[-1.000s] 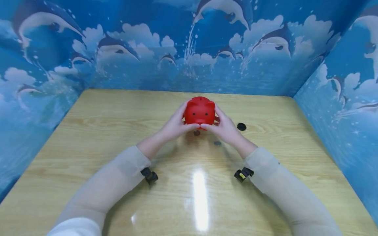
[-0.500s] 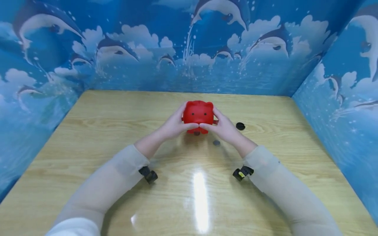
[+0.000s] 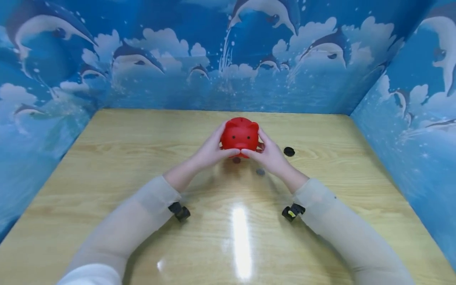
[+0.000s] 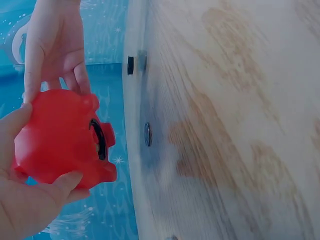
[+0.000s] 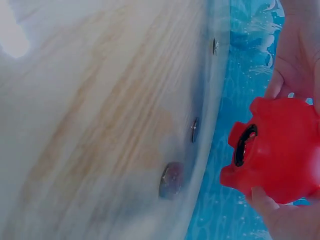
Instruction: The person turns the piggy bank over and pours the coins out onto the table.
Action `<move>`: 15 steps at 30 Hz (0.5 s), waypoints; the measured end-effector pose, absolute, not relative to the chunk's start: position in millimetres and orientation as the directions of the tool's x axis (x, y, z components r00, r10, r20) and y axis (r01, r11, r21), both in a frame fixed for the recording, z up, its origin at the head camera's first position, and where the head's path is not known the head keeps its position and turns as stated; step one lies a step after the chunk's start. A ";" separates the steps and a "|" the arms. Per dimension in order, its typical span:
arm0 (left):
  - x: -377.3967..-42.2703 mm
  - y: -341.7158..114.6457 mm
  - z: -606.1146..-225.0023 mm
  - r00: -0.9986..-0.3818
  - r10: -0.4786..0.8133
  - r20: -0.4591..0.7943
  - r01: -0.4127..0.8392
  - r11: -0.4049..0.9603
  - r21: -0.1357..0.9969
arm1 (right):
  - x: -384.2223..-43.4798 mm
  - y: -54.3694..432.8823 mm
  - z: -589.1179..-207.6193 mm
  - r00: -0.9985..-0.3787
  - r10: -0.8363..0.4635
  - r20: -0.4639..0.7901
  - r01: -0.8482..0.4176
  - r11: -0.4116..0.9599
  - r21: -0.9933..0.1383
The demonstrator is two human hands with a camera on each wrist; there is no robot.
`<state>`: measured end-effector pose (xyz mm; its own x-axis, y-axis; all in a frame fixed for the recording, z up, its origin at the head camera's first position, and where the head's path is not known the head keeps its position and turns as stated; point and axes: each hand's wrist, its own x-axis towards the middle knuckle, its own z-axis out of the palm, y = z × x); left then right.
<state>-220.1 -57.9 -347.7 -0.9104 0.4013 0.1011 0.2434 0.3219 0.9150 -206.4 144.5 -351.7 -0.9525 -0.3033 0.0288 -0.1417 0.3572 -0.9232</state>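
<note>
With curled fingers of left hand (image 3: 212, 152) and right hand (image 3: 268, 153), grasps a round red pig-shaped bank (image 3: 240, 133) near the centre of the frame, holding it above the pale wood-grain desk (image 3: 139, 146).

The piggy bank (image 3: 240, 136) is between 2 hands (image 3: 211, 152) (image 3: 268, 155), above a table (image 3: 142, 134) bearing 2 coins (image 3: 236, 160) (image 3: 261, 171) and, farther right, a disc (image 3: 289, 151).

"Any lettering you can read?"
"None, in any of the views."
"What about the yellow patch (image 3: 291, 213) on the black wrist camera (image 3: 298, 208), right side?"
"Possibly a label, but it's too small to tell."
"The brownish disc (image 5: 171, 181) nearby?"
"Too blurred; no number legible."
</note>
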 end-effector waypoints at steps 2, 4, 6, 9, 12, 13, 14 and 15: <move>-218.3 -59.5 -347.9 -0.908 0.396 0.133 0.269 0.313 0.911 | -206.2 143.5 -352.8 -0.948 -0.305 0.088 -0.203 0.368 -0.908; -216.3 -60.2 -346.7 -0.895 0.401 0.196 0.335 0.316 0.888 | -204.3 143.3 -352.1 -0.936 -0.302 0.182 -0.294 0.385 -0.875; -214.9 -59.6 -345.2 -0.877 0.406 0.257 0.397 0.312 0.863 | -202.9 143.8 -351.0 -0.919 -0.297 0.261 -0.364 0.381 -0.850; -215.4 -58.4 -344.2 -0.876 0.398 0.273 0.408 0.307 0.860 | -203.8 144.4 -348.9 -0.919 -0.301 0.254 -0.355 0.352 -0.866; -216.8 -58.9 -346.7 -0.902 0.385 0.195 0.324 0.304 0.896 | -206.8 143.5 -350.0 -0.939 -0.318 0.134 -0.239 0.321 -0.916; -217.2 -59.6 -348.0 -0.907 0.384 0.174 0.302 0.305 0.903 | -207.8 143.0 -350.9 -0.941 -0.321 0.103 -0.212 0.325 -0.922; -217.5 -60.3 -349.1 -0.909 0.384 0.161 0.291 0.310 0.905 | -208.5 142.3 -352.3 -0.943 -0.321 0.088 -0.198 0.329 -0.923; -217.6 -60.9 -350.1 -0.911 0.384 0.150 0.282 0.316 0.906 | -209.0 141.7 -353.8 -0.944 -0.322 0.076 -0.187 0.330 -0.925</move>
<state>-217.6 -60.9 -350.1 -0.9113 0.3836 0.1499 0.2820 0.3159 0.9059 -209.0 141.7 -353.8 -0.9436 -0.3221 0.0762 -0.1875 0.3303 -0.9251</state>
